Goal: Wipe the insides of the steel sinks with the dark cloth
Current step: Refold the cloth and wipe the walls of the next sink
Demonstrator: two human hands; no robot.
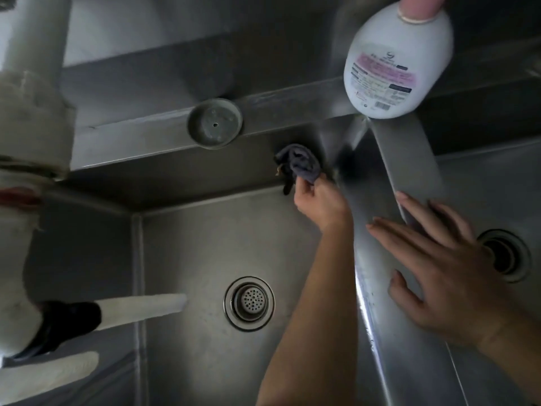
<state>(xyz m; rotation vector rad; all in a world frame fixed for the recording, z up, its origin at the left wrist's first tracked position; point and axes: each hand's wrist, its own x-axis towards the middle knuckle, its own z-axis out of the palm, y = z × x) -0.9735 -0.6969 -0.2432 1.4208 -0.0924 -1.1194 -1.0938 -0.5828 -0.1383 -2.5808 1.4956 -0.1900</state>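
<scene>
The dark cloth [298, 164] is bunched up against the back wall of the left steel sink [187, 235], near its far right corner. My left hand [320, 202] reaches in from below and pinches the cloth's lower edge. My right hand [442, 265] lies flat, fingers spread, on the steel divider [409, 171] between the two sinks and holds nothing. Only part of the right sink [491, 194] shows, at the right edge.
A white bottle [398, 60] with a pink cap stands on the back ledge above the divider. A round grey dish [215, 123] sits on the back rim. White pipes [32, 118] and spouts run down the left side. Each sink has a drain: left drain [249, 303], right drain [505, 254].
</scene>
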